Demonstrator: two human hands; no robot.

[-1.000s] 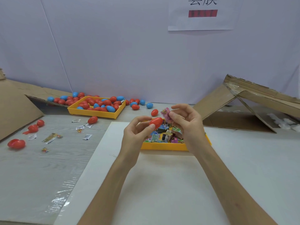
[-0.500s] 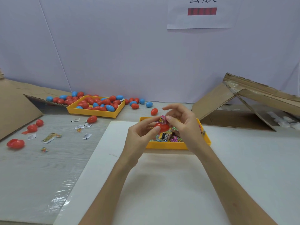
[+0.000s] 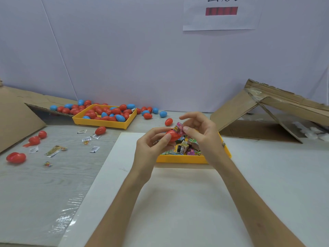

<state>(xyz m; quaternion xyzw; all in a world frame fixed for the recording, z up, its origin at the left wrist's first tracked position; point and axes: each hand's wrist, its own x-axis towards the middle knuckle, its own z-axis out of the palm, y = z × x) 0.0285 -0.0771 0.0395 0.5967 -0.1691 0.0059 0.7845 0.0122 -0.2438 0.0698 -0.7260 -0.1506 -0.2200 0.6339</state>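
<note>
Left grip (image 3: 151, 147) raised in the air, forearm slanting in from lower left across the white board (image 3: 178, 202); thumb and curled fingers closed round a red egg shell (image 3: 172, 136), long axis roughly level. Right grip (image 3: 204, 138) opposite, forearm slanting in from lower right; thumb and a fingertip pinching a small pink packet (image 3: 179, 128), remaining fingers loosely arched above. Packet touching the upper right edge of the egg shell; whether partly inside it or only against it, not discernible. Both items held over the near yellow tray (image 3: 181, 159), itself resting on the far end of the board and filled with small printed boxes (image 3: 183, 148).

Further back on the worktop (image 3: 35, 175): far yellow tray (image 3: 99, 123) heaped with red and blue eggs, more eggs scattered beside it; a loose red egg (image 3: 168, 121) just behind the grips; opened red shells (image 3: 16, 157) and paper slips at left; folded cardboard (image 3: 235, 111) at right.
</note>
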